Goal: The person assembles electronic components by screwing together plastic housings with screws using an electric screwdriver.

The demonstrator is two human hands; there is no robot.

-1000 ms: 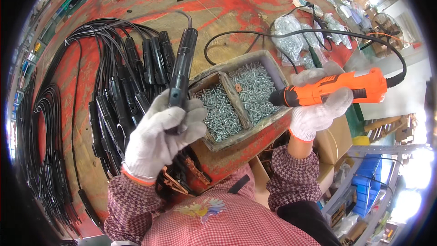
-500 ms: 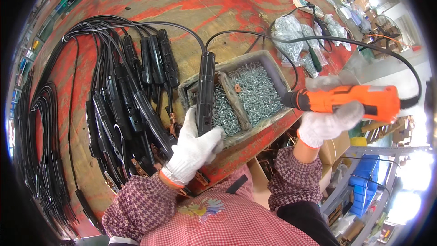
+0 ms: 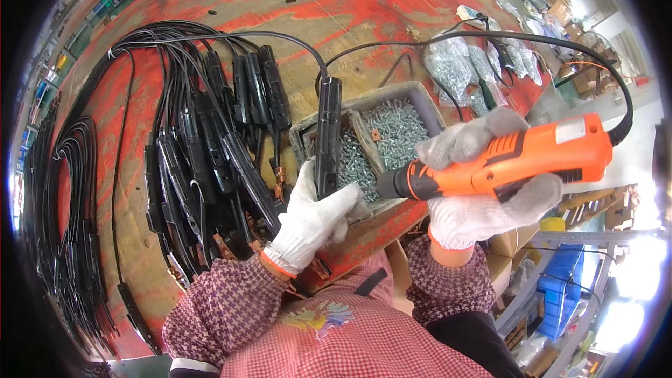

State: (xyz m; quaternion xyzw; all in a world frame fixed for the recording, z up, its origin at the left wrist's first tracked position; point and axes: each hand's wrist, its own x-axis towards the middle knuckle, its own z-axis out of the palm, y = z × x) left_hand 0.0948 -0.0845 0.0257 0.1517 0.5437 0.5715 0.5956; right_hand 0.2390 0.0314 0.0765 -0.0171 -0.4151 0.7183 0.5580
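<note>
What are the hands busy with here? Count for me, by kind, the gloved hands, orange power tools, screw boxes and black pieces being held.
Gloved hands: 2, the left hand and right hand
Orange power tool: 1
Screw box: 1
Held black piece: 1
Total: 5

The orange power driver (image 3: 525, 157) has moved nearer the black handle (image 3: 328, 133).

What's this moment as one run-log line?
left hand: holding black cabled handle | right hand: gripping orange corded power driver, nose toward handle | two-compartment screw tray: partly hidden behind handle
</note>
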